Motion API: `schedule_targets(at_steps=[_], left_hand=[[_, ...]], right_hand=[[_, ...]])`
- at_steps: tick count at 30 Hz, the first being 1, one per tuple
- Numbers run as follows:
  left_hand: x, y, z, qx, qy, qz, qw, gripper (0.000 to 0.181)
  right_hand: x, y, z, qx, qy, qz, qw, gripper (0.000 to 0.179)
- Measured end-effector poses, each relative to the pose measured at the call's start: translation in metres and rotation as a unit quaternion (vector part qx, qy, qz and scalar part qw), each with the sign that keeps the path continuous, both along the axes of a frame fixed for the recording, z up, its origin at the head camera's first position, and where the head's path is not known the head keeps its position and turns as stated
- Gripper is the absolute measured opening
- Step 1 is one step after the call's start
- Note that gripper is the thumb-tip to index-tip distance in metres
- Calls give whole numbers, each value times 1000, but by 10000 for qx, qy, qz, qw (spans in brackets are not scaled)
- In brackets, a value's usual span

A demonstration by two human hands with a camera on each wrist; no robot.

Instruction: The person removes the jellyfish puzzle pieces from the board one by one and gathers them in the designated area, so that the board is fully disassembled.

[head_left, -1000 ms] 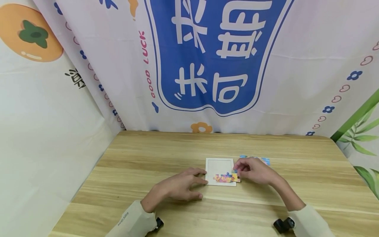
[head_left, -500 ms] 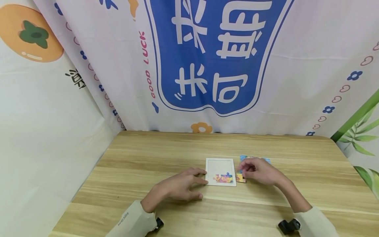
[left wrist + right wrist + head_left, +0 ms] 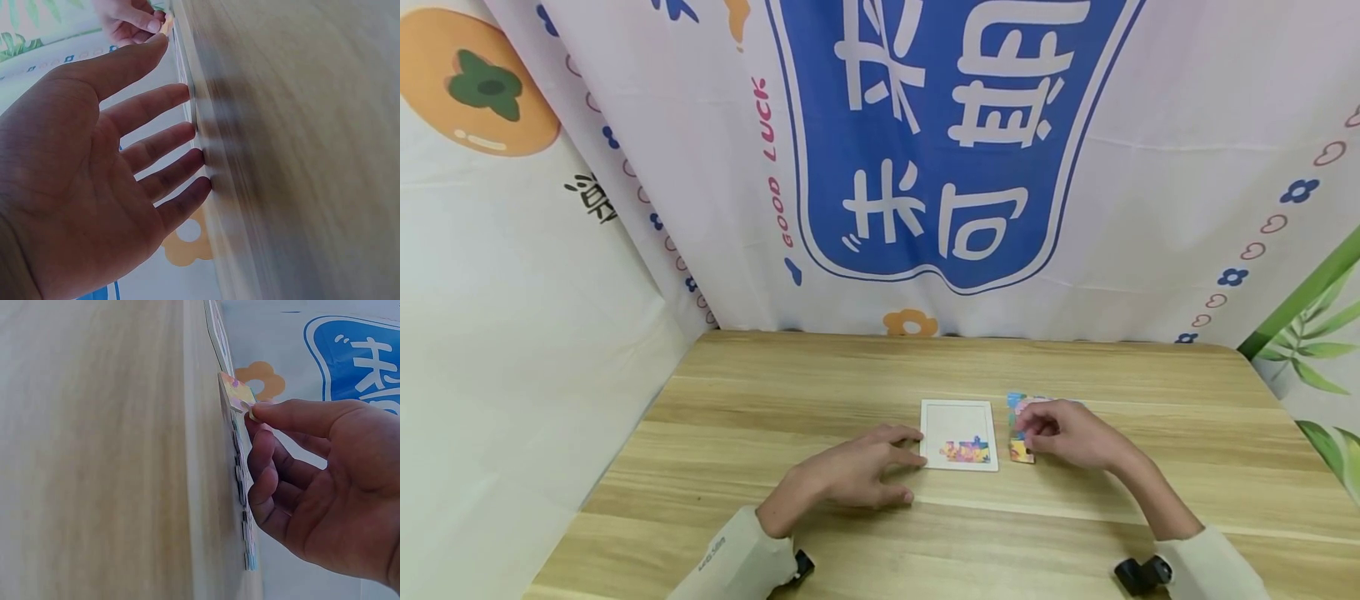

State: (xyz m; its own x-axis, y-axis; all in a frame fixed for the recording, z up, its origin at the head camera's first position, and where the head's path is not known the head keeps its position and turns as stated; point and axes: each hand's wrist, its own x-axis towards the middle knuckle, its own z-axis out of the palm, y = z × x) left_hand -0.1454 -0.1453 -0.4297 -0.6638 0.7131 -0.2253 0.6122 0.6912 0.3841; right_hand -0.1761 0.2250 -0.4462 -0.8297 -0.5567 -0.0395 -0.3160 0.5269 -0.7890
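Observation:
A white puzzle tray (image 3: 953, 419) lies on the wooden table, with a few joined puzzle pieces (image 3: 967, 452) along its lower right part. My left hand (image 3: 863, 468) rests at the tray's left edge, its fingers fairly straight and spread in the left wrist view. Just right of the tray, my right hand (image 3: 1071, 432) pinches a mostly yellow puzzle piece (image 3: 236, 390) between thumb and fingers. In the right wrist view this piece is tilted above the table. More loose puzzle pieces (image 3: 1017, 402), blue and pink, lie behind the right hand, which partly hides them.
The wooden table (image 3: 790, 375) reaches back to a printed curtain (image 3: 1150, 208) with a large blue sign pattern. Another pale cloth (image 3: 512, 333) hangs on the left. Each wrist wears a small black camera (image 3: 1142, 575).
My right hand has drawn the yellow puzzle piece rightward, from over the tray's right edge to beside the tray. The left hand and tray have stayed put.

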Motion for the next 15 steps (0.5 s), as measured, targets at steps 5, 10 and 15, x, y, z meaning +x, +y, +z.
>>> schedule_targets(at_steps=[5, 10, 15], left_hand=[[0, 0, 0, 7, -1, -10, 10000, 51], [-1, 0, 0, 37, -13, -39, 10000, 51], [-1, 0, 1, 42, -15, -34, 10000, 51]], right_hand=[[-1, 2, -1, 93, 25, 12, 10000, 9], [0, 2, 0, 160, 107, 51, 9998, 9], [1, -1, 0, 233, 202, 23, 9995, 7]])
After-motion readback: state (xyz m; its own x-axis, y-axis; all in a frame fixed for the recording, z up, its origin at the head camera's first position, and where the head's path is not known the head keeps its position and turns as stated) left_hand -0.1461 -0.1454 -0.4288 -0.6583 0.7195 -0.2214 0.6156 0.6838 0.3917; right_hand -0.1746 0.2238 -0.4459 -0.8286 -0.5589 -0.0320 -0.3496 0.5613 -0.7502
